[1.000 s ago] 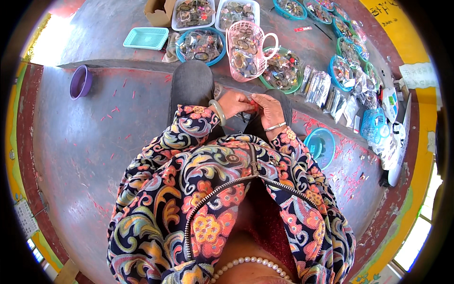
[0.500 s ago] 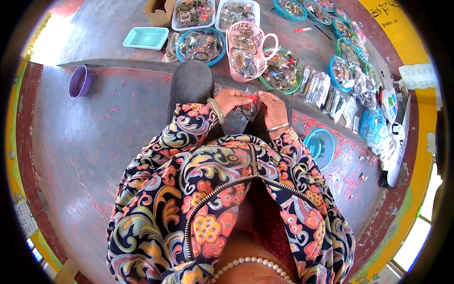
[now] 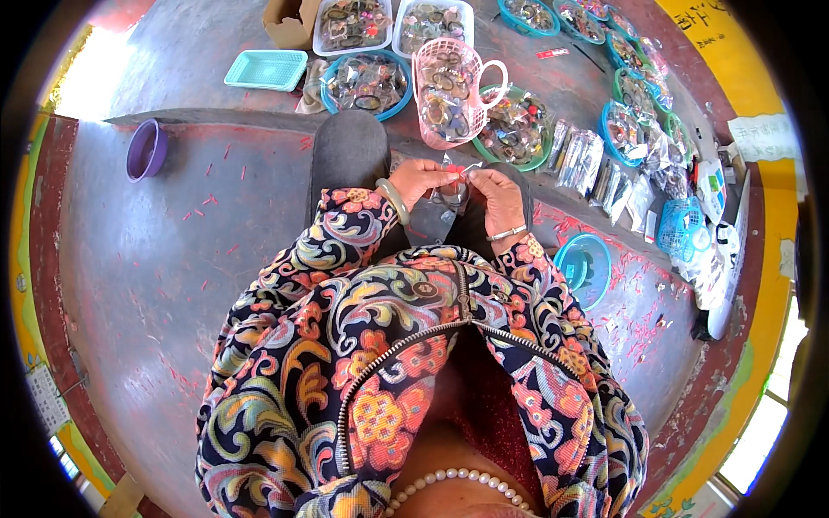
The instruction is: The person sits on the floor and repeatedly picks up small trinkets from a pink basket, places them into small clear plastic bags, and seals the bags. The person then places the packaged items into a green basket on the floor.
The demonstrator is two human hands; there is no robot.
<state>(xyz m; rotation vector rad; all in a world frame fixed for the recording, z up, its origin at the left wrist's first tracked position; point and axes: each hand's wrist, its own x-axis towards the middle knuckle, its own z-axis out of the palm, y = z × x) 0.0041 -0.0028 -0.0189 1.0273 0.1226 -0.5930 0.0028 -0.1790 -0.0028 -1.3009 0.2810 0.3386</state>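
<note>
A small clear plastic bag (image 3: 450, 197) hangs between my two hands above my lap, with a dark loop dimly visible through it. My left hand (image 3: 416, 183) pinches the bag's upper left edge; a bit of red shows beside its fingertips. On the other side my right hand (image 3: 503, 200) is closed at the bag's upper right corner, where a whitish sliver of film sticks up between thumb and finger. Just beyond my hands stands a pink basket (image 3: 477, 129) full of bagged hair ties.
On the raised ledge are a blue round basket (image 3: 408, 97), a green round basket (image 3: 544, 155), white trays and an empty turquoise tray (image 3: 266, 69). Packets in rows lie to the right. A teal basin (image 3: 584, 272) and a purple basin (image 3: 147, 150) stand on the floor among red strips.
My right fingertips have shifted slightly at the bag's top, and a whitish sliver now shows there. Less red is visible between the hands. The bag stays in place.
</note>
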